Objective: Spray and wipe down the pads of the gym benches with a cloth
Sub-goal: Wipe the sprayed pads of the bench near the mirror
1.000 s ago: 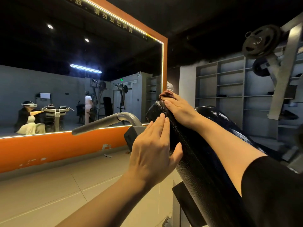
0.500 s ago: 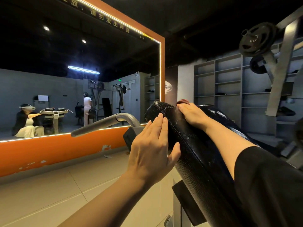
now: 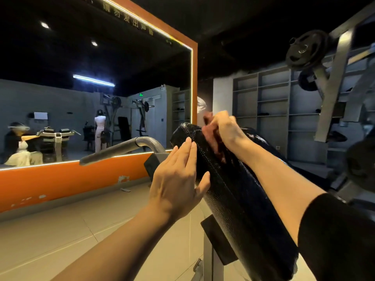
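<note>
Mirror (image 3: 97, 102), orange-framed, fills the upper left of the frame; reflection shows a seated person in a headset, a standing person, racks. Orange wall band below it, pale tiled floor (image 3: 60, 236) across the lower left.

Grey shelving (image 3: 272, 106) on the far wall, centre right. Weight machine frame with black plates (image 3: 306, 50) at upper right.

Bench pad (image 3: 239, 195): black, textured, tilted, running from centre frame down to the lower right. Surface glistens in streaks along its top face. Metal bracket and post under it at bottom centre. Grey bent handle bar (image 3: 125, 148) just left of the pad's upper end.

Left hand (image 3: 176, 183), centre frame: fingers straight and pressed together, flat against the pad's left edge, thumb spread against the pad side.

Right hand (image 3: 225, 128), above centre near the pad's upper end: fingers curled, gripping a reddish-brown cloth (image 3: 215, 145). Hand and cloth motion-blurred. Cloth hangs below the hand and lies on the pad's top face. Black sleeve on the right forearm at lower right.
</note>
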{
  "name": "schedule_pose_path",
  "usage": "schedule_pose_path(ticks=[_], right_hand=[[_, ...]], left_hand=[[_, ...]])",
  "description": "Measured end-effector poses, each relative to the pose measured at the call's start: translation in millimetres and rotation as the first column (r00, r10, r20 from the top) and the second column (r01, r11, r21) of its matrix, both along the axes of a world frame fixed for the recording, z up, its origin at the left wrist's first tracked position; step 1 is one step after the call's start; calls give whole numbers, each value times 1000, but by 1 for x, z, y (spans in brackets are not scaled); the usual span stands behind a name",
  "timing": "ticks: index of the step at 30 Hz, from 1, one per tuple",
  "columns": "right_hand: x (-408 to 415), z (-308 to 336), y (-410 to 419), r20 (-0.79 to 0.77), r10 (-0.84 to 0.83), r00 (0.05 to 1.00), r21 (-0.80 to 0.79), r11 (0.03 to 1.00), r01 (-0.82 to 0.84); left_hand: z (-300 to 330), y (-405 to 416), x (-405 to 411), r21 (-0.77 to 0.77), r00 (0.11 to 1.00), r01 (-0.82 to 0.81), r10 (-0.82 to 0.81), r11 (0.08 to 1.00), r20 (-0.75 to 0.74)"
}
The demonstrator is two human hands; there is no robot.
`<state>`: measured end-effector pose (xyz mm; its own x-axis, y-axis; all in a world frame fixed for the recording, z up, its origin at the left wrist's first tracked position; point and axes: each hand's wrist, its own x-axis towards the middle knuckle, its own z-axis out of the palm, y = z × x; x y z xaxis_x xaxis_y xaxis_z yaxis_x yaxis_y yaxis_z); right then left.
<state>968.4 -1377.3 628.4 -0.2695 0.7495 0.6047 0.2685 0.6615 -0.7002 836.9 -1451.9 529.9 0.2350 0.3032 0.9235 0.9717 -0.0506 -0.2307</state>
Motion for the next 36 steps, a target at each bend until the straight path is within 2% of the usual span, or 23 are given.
schedule_pose_path(ticks=[1, 2, 4, 6, 7, 9, 12, 14, 16, 18, 20, 21, 23, 25, 26, 28, 33, 34, 36], right_hand=[[-1, -1, -3, 54, 96, 994, -14, 995, -96], [0, -3, -5, 134, 117, 984, 39, 992, -123], [4, -12, 1, 175, 16, 985, 251, 966, -60], [4, -20, 5, 155, -109, 982, 364, 930, 46], [2, -22, 7, 185, -135, 973, 361, 931, 61], [-4, -25, 10, 219, -70, 973, 302, 953, 0], [-7, -23, 11, 155, 41, 987, 307, 948, -88], [0, -25, 24, 127, -49, 991, 321, 947, 6], [10, -31, 42, 103, -209, 972, 273, 946, 174], [18, -36, 51, 55, -364, 930, 238, 909, 341], [17, -34, 45, -41, -429, 902, 268, 865, 424], [12, -30, 38, -58, -394, 917, 320, 863, 391], [-4, -22, 22, 75, -236, 969, 426, 886, 182], [-16, -18, 18, 228, -151, 962, 415, 909, 45], [-16, -16, 23, 247, -136, 959, 385, 922, 32], [-9, -15, 38, 233, -133, 963, 312, 948, 55], [11, -25, 67, 205, -307, 929, 166, 947, 276], [11, -25, 65, 152, -339, 928, 176, 933, 312], [4, -20, 49, 3, -346, 938, 310, 893, 328]], left_hand=[[0, 0, 0, -4, 1000, 7, -7, 1000, 3], [0, 0, 0, -6, 1000, 14, -14, 1000, 6], [0, 0, -1, 1, 1000, 23, -23, 1000, 7], [0, 1, -1, 12, 1000, 29, -29, 1000, 3], [0, 1, -1, 15, 999, 34, -34, 999, 3], [0, 2, 0, 21, 999, 42, -43, 999, 10], [-1, 3, 0, 22, 999, 36, -36, 999, 11], [-1, 3, -1, 10, 1000, 26, -26, 1000, 5], [-2, 3, -2, -10, 1000, 24, -24, 1000, 6], [-2, 3, -2, -23, 1000, 26, -26, 999, 9], [-2, 3, -2, -14, 999, 33, -33, 999, 9], [-2, 3, -2, -6, 999, 34, -34, 999, 6], [-2, 3, -2, 12, 1000, 29, -29, 1000, -2], [-2, 4, -2, 21, 999, 32, -32, 999, -1], [-2, 4, -2, 23, 999, 34, -34, 999, 2], [-3, 5, -2, 25, 999, 36, -36, 999, 5], [-3, 5, -3, 17, 1000, 21, -21, 1000, 1], [-3, 5, -3, 17, 1000, 19, -19, 1000, 1], [-2, 4, -3, 19, 1000, 25, -25, 999, -1]])
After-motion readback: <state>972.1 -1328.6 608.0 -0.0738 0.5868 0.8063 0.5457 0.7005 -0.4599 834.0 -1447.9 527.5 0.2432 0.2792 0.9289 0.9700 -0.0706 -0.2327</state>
